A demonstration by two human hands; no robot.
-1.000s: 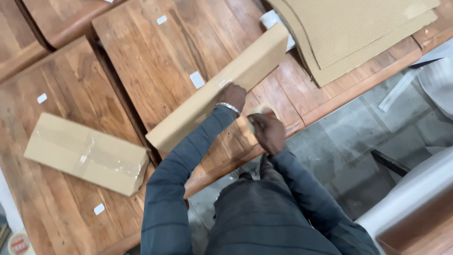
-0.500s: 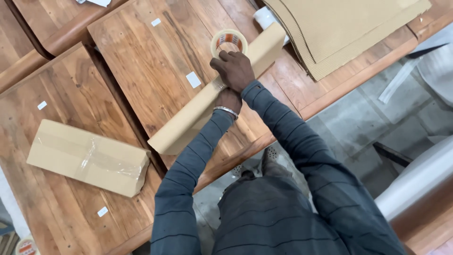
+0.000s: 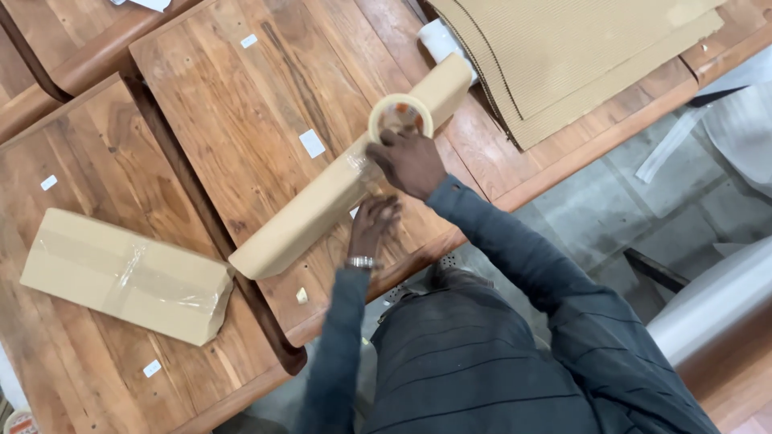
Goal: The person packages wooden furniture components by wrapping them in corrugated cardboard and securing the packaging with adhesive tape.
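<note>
A long, narrow cardboard-wrapped parcel (image 3: 322,209) lies diagonally on a wooden table (image 3: 241,120). My right hand (image 3: 412,163) grips a roll of clear packing tape (image 3: 400,116) on top of the parcel, near its far end. A strip of clear tape runs from the roll across the parcel's middle. My left hand (image 3: 371,225), with a wristwatch, presses against the near side of the parcel just below the right hand.
A flat, taped cardboard package (image 3: 125,275) lies on the left table. A stack of corrugated cardboard sheets (image 3: 579,56) covers the far right, with a white roll (image 3: 441,38) beside it. Small white labels dot the tabletops. Grey floor lies to the right.
My right hand has brought the tape roll up over the parcel and drawn it along the top toward the far end. The left hand shifted lower against the parcel's near side.
</note>
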